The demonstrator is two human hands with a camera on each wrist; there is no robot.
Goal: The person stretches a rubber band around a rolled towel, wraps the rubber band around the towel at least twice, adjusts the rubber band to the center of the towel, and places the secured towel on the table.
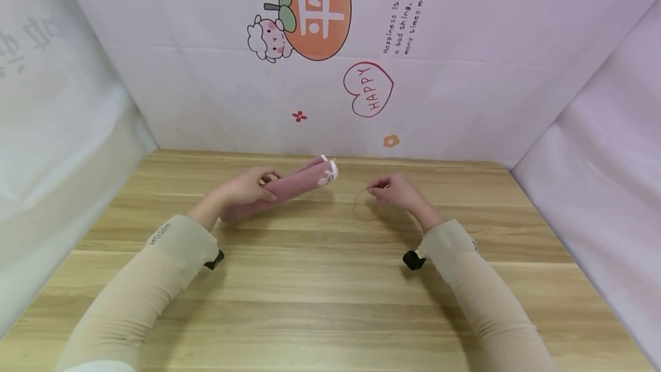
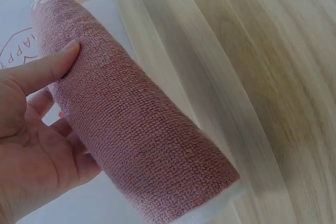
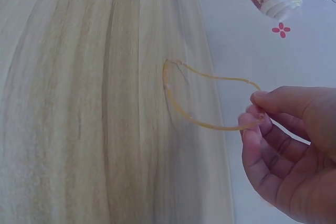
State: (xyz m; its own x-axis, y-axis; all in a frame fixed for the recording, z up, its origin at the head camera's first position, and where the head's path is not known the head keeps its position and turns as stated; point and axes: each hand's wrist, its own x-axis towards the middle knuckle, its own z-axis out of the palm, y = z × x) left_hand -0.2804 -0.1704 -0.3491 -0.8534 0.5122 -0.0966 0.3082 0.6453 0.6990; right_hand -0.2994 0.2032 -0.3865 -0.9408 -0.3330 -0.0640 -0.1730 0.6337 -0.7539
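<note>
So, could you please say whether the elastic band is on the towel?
Off: the right hand pinches the elastic band, apart from the rolled towel.
</note>
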